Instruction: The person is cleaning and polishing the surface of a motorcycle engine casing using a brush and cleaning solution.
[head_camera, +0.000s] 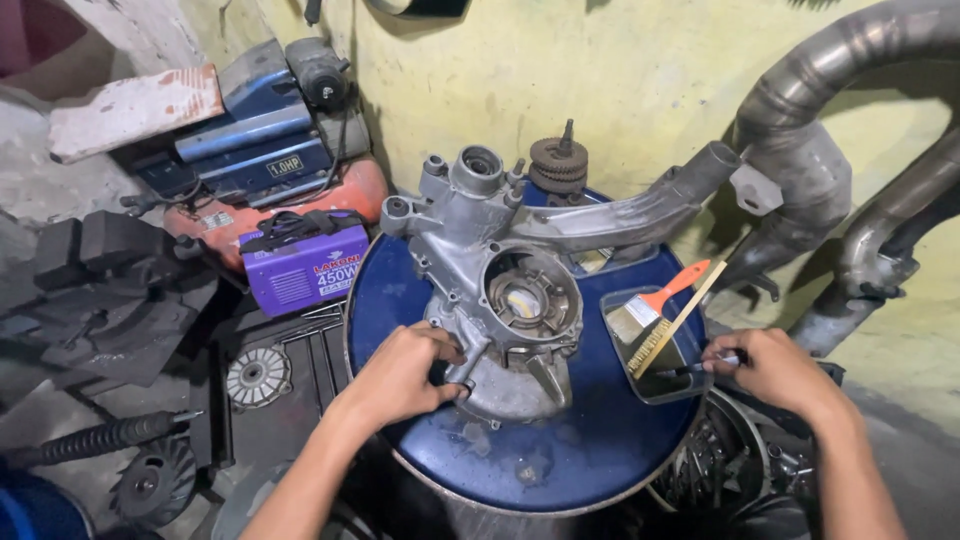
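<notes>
Gripping the grey cast-metal engine casing (500, 310) on the round blue drum top (590, 450).

My left hand (400, 375) is clamping fingers around the casing's lower-left edge, holding it flat on the drum. My right hand (775, 370) is pinching a thin dark tool (690, 370) over the small rectangular metal tray (640, 385), where an orange-handled paintbrush (655, 305) and a brass-bristle brush (675, 330) are lying.

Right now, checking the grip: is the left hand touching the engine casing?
Touching. The head view shows the left hand wrapped on the grey engine casing, fingers over its edge.
</notes>
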